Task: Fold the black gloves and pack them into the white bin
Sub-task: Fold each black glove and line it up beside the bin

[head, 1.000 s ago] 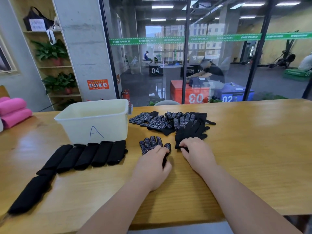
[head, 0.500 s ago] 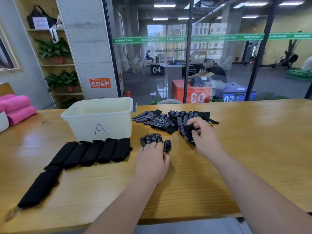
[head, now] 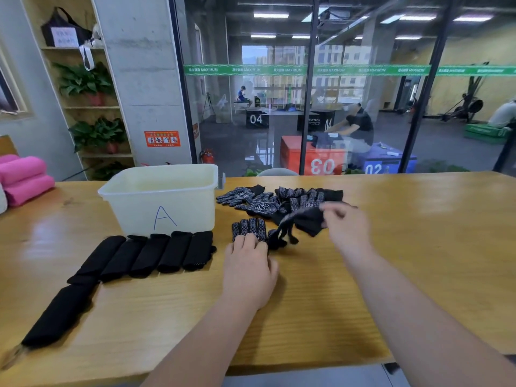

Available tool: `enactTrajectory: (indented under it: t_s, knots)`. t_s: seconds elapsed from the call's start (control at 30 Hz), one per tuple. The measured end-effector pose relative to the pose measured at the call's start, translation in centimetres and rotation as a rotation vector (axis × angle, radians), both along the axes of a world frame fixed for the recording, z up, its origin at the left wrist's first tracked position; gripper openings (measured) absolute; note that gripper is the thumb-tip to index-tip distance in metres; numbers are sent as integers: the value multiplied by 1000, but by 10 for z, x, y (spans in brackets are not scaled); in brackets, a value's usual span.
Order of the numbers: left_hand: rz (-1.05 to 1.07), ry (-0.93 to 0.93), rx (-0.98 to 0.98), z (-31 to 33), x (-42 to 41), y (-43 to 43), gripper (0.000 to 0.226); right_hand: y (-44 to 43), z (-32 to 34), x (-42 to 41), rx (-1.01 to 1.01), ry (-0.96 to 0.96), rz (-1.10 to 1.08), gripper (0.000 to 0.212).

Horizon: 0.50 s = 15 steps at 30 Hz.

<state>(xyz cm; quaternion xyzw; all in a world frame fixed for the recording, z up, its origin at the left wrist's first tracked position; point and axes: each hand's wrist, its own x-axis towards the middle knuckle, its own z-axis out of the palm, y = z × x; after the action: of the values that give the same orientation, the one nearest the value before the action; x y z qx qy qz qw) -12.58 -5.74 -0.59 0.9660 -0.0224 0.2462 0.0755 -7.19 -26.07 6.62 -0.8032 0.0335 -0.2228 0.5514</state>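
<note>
A black dotted glove [head: 249, 228] lies flat on the wooden table [head: 418, 247], and my left hand [head: 248, 270] rests on its cuff end with fingers laid flat. My right hand [head: 344, 229] pinches a second black glove [head: 303, 222] and holds it lifted, its fingers dangling down toward the flat glove. Behind them lies a loose pile of black gloves [head: 275, 199]. The white bin [head: 162, 198], marked "A", stands to the left. Several folded black gloves [head: 156, 255] lie in a row in front of the bin, and one more [head: 60, 314] lies nearer the left front edge.
Pink rolled items [head: 23, 177] sit at the table's far left. A glass wall runs along the table's far edge, with shelves and plants [head: 92, 107] at the back left. Bare tabletop spreads to the right of my right arm.
My right hand has lifted a glove out of the pile and carried it toward the flat one. My left hand has stayed on the flat glove.
</note>
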Motion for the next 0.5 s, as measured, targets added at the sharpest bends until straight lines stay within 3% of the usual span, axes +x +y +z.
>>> enactTrajectory:
  t_s: [0.13, 0.27, 0.37, 0.5]
  knots:
    - [50, 52, -12, -1, 1, 0, 43, -7, -60, -21, -488, 228, -98, 27]
    - [30, 129, -80, -7, 8, 2, 53, 1, -60, -31, -730, 216, -87, 40]
    - [12, 174, -187, -9, 13, 5, 61, 11, -59, -39, -802, 109, 41, 43]
    - [29, 87, -189, -7, 12, 6, 59, 15, -57, -33, -772, 95, 259, 45]
